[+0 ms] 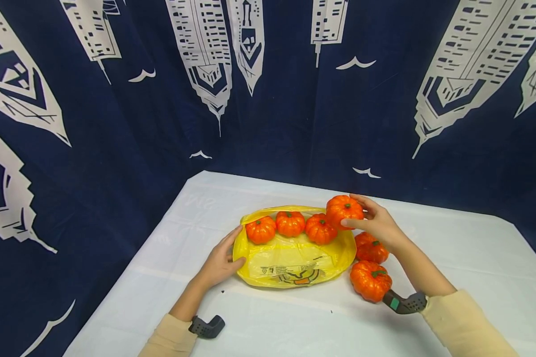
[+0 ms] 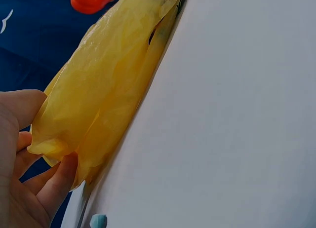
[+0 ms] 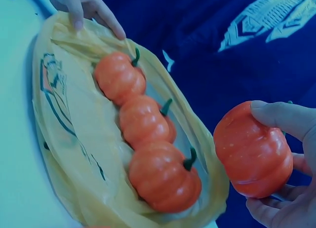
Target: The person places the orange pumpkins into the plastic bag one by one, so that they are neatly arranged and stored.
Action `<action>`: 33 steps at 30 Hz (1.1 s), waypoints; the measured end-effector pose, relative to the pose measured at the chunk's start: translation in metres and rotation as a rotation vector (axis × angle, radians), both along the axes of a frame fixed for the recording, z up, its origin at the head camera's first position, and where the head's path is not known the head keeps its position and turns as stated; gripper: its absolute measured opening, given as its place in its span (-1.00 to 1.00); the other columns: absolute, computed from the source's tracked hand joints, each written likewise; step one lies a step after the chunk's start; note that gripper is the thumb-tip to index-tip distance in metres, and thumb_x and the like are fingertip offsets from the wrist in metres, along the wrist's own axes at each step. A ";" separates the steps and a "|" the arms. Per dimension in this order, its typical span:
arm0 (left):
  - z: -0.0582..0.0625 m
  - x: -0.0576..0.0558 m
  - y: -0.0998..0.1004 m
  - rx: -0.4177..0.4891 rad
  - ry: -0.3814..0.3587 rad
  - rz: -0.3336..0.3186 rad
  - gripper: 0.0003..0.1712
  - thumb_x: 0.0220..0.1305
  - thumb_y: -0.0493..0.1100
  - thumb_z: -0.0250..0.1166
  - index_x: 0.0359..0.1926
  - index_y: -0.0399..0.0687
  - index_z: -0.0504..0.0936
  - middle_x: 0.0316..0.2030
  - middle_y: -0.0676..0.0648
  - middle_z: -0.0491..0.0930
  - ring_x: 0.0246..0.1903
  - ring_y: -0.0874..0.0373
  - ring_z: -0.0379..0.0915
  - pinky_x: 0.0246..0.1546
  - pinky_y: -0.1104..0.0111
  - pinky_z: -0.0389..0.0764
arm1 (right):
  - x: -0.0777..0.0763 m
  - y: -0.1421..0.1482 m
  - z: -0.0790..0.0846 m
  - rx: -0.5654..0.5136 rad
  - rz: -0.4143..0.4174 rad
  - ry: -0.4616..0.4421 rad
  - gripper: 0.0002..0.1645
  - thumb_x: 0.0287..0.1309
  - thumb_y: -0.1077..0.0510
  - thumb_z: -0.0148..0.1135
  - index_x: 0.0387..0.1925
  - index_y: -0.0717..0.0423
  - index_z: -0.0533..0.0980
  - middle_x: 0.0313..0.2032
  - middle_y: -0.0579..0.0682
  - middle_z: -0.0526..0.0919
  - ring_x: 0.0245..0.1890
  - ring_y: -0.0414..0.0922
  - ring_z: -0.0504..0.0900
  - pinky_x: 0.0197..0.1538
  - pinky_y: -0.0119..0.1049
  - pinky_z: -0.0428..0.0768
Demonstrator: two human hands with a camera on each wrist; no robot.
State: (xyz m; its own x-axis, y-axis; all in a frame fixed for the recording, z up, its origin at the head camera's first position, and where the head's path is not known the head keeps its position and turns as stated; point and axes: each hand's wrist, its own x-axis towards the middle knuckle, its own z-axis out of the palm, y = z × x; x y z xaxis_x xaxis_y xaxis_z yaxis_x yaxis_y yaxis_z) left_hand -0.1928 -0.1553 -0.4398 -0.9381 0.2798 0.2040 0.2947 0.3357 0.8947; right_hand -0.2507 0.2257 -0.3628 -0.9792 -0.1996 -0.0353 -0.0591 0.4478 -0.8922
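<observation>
A yellow plastic bag (image 1: 281, 260) lies spread wide with its mouth up on the table. Inside it, three small orange pumpkins (image 1: 290, 224) stand in a row along the far side. My left hand (image 1: 223, 260) holds the bag's left end, thumb and fingers spread at the rim; the left wrist view shows that end of the bag (image 2: 98, 104) between them. With my right hand (image 1: 377, 223) I grip another pumpkin (image 3: 254, 151) by its sides, raised over the bag's far right rim. Its green stem faces up in the head view.
Two more pumpkins, a nearer one (image 1: 369, 281) and one behind it (image 1: 371, 248), sit right of the bag, under my right forearm. A white cloth covers the table (image 1: 464, 263). Behind it hangs a dark blue curtain (image 1: 295, 124) with white building prints.
</observation>
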 end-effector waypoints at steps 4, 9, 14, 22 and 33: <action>-0.004 -0.002 0.000 0.000 -0.004 0.009 -0.09 0.15 -0.50 0.25 0.49 -0.23 0.08 0.48 -0.24 0.00 0.34 -0.23 0.15 -0.04 0.31 0.65 | 0.004 -0.008 0.000 0.001 0.013 -0.004 0.03 0.11 -0.03 0.40 0.50 0.02 0.09 0.33 0.24 0.32 0.22 0.20 0.38 0.16 0.11 0.54; -0.006 -0.002 0.000 -0.003 -0.002 0.012 -0.09 0.15 -0.49 0.24 0.49 -0.23 0.08 0.48 -0.23 0.00 0.35 -0.23 0.14 -0.03 0.31 0.65 | 0.010 -0.021 -0.002 -0.016 0.042 -0.002 0.00 0.09 -0.01 0.42 0.48 0.02 0.14 0.32 0.21 0.33 0.22 0.19 0.39 0.20 0.08 0.52; -0.005 -0.002 0.000 0.002 -0.005 0.014 -0.09 0.15 -0.49 0.24 0.49 -0.22 0.08 0.48 -0.23 0.00 0.34 -0.23 0.16 -0.04 0.31 0.65 | 0.015 -0.033 -0.005 -0.045 0.078 -0.005 -0.03 0.07 0.03 0.43 0.46 0.04 0.18 0.31 0.19 0.35 0.20 0.17 0.41 0.24 0.08 0.48; -0.005 -0.002 -0.001 0.004 -0.004 0.005 -0.09 0.15 -0.49 0.24 0.49 -0.22 0.08 0.48 -0.24 -0.01 0.34 -0.24 0.15 -0.04 0.31 0.65 | 0.022 -0.051 -0.012 -0.116 0.140 -0.051 -0.04 0.05 0.06 0.46 0.44 0.04 0.22 0.32 0.17 0.34 0.19 0.13 0.44 0.26 0.00 0.47; 0.001 0.000 -0.002 0.004 0.014 -0.018 -0.10 0.15 -0.49 0.24 0.48 -0.28 0.08 0.47 -0.29 -0.01 0.33 -0.27 0.15 -0.06 0.30 0.66 | 0.027 -0.077 -0.030 -0.168 0.181 -0.043 -0.06 0.02 0.13 0.48 0.41 0.10 0.26 0.31 0.21 0.34 0.15 0.14 0.48 0.18 -0.09 0.56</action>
State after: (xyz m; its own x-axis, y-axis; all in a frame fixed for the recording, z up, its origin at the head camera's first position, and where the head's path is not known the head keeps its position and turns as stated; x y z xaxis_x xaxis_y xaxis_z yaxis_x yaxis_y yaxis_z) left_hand -0.1926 -0.1572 -0.4391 -0.9300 0.2961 0.2177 0.3128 0.3266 0.8919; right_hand -0.2241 0.1486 -0.3924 -0.9255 -0.3778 -0.0281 -0.0847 0.2789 -0.9566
